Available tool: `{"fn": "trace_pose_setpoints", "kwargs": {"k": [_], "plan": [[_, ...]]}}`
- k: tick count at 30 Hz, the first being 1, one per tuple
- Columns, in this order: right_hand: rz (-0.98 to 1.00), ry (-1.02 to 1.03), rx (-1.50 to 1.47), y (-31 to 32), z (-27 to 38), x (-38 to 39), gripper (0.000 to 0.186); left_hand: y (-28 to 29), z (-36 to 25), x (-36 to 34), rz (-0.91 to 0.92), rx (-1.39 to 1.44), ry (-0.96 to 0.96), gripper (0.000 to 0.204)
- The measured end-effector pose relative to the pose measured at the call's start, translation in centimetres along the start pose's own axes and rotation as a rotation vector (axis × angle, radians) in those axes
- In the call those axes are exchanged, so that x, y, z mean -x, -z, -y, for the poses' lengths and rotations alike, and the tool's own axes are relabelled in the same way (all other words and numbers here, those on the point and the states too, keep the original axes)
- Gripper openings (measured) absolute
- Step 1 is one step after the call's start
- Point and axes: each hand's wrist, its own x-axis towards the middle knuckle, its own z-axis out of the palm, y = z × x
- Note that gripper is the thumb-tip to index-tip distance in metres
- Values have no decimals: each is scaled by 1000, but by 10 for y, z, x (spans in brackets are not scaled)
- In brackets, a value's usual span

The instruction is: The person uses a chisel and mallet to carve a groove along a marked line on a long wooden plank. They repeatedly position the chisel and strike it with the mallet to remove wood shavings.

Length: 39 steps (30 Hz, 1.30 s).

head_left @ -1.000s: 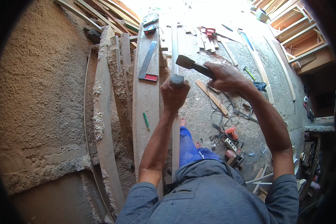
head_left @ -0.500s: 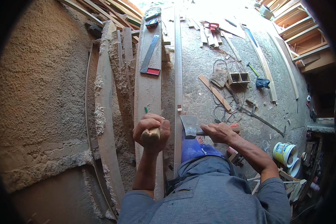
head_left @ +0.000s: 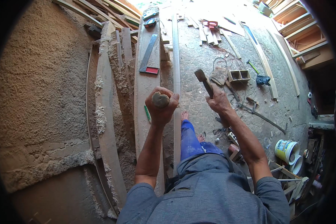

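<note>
My left hand point(head_left: 161, 110) grips a round wooden handle point(head_left: 160, 99), seen end-on, over a long narrow timber point(head_left: 176, 48); whatever lies beneath the fist is hidden. To the right, my right hand point(head_left: 219, 100) holds a hatchet point(head_left: 201, 76) by its handle, the head tilted up and clear of the timber. Beside my left hand is a wide plank point(head_left: 145, 91) sprinkled with shavings, bearing a square with a red stock point(head_left: 151, 70), a tape measure point(head_left: 150, 23) and a green pencil point(head_left: 147, 113).
Shaving-covered boards point(head_left: 104, 74) run along a rough wall point(head_left: 44, 74). On the concrete floor lie a hollow block point(head_left: 238, 76), cables, offcuts, a long bar point(head_left: 261, 115) and a green-handled hammer point(head_left: 254, 67). Buckets point(head_left: 287, 151) stand right, timber frames point(head_left: 298, 33) far right.
From a second ago, the hatchet swung down beside my left fist, then rose again by half a second later. My left hand dropped, then moved slightly up and right.
</note>
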Motion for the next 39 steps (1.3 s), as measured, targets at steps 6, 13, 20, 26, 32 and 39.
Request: {"fn": "trace_pose_setpoints", "kwargs": {"k": [6,13,20,26,32,39], "plan": [[78,-135,-156,17,5,56,44,-12,8,-10,39,-69,-26,18],[67,-229,-179,5,-2,82,55,-16,11,-12,41,-112,2,19],[34,-258,-319,11,1,90,60,-41,0,-30,216,-344,-10,20],[-9,-249,-380,20,-6,103,48,-23,13,-33,95,-275,13,19],[15,-338,-464,26,-7,119,49,-23,3,-30,108,-270,12,17],[27,-352,-552,30,1,129,55,-40,4,-39,225,-394,-56,20]]}}
